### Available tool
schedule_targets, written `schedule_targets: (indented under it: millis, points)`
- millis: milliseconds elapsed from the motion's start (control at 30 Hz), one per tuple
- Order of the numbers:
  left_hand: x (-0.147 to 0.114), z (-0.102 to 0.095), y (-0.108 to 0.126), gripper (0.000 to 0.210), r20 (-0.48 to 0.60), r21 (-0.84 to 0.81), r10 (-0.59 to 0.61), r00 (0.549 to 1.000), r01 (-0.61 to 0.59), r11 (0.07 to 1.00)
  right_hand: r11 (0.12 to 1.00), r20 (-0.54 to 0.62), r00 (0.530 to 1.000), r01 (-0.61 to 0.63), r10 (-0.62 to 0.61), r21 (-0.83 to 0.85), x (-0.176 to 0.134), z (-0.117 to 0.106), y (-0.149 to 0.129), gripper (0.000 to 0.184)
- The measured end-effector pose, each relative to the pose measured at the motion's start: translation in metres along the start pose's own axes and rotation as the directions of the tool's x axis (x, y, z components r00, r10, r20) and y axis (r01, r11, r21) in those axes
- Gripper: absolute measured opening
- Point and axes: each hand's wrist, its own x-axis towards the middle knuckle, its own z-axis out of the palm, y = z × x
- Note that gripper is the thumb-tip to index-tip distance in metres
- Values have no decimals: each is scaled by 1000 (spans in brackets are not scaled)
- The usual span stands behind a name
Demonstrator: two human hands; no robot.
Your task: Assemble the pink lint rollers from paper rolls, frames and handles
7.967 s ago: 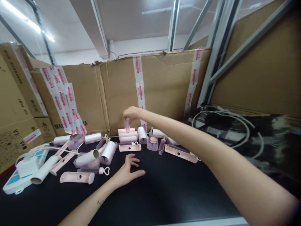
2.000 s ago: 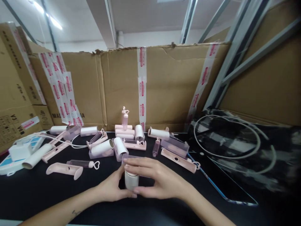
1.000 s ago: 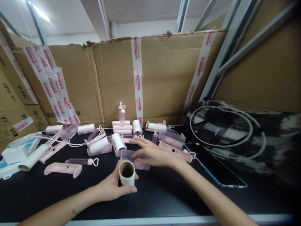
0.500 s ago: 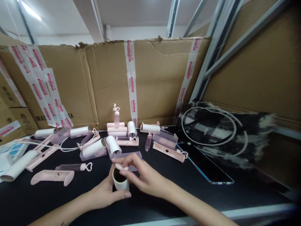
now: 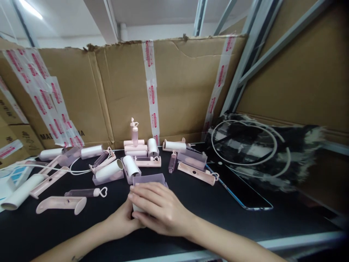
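A white paper roll (image 5: pixel 137 209) stands between my hands near the table's front edge, mostly hidden by fingers. Its left side is wrapped by my left hand (image 5: pixel 124 216), which is closed around it. My right hand (image 5: pixel 159 209) lies over the top and front of the roll, fingers together and curved around it. A pink end piece, seen earlier at the roll's mouth, is now hidden under that hand. Just behind the hands is a translucent lilac tray (image 5: pixel 149 178).
Several white rolls (image 5: pixel 109 169), pink holders (image 5: pixel 61 204) and small bottles with heart-shaped loops (image 5: pixel 84 193) lie across the black table (image 5: pixel 109 203). A phone (image 5: pixel 242 189) and a coiled white cable (image 5: pixel 214 147) are at right. Cardboard (image 5: pixel 122 91) stands behind.
My right hand has gone from pinching the pink piece at the roll's open top to covering the roll with its fingers. My left hand keeps its hold.
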Motion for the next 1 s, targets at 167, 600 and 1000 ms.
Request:
schedule_targets:
  millis: [167, 600, 1000]
  points:
    - [-1, 1, -3, 78, -37, 11, 39, 999, -39, 999, 986, -33, 997, -68, 74, 151, 0, 2, -2, 39]
    - [-2, 6, -7, 61, -58, -91, 74, 996, -79, 993, 723, 86, 767, -553, 636, -414, -36, -88, 70, 27]
    - [-2, 4, -5, 63, -20, -66, 87, 996, -89, 994, 574, 80, 625, -650, 777, -498, -98, -70, 44, 31]
